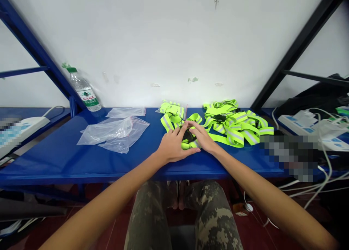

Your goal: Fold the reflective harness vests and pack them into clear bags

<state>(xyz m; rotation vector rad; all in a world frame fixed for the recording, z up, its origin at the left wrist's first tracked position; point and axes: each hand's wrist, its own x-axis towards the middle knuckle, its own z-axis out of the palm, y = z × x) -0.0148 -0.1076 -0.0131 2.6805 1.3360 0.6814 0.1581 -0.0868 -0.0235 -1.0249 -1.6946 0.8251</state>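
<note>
Both of my hands meet over a neon-yellow reflective strap (168,123) with a grey stripe, at the middle of the table. My left hand (173,144) is curved around the strap's near side, its thumb along the front edge. From the right, my right hand (201,135) bends its fingers over the same strap, their tips close to the left ones. A dark part shows between the hands; its kind is hard to make out. Behind them lies a clear bag (173,108) with folded yellow strap in it. To the right spreads a loose pile of reflective straps (236,124) with black buckles.
Several clear plastic bags (114,132) lie on the blue table (68,159) at left. A water bottle (86,92) leans by the wall. At right are a blurred-out dark object (291,153), white power strips (308,128) and cables hanging past the table edge.
</note>
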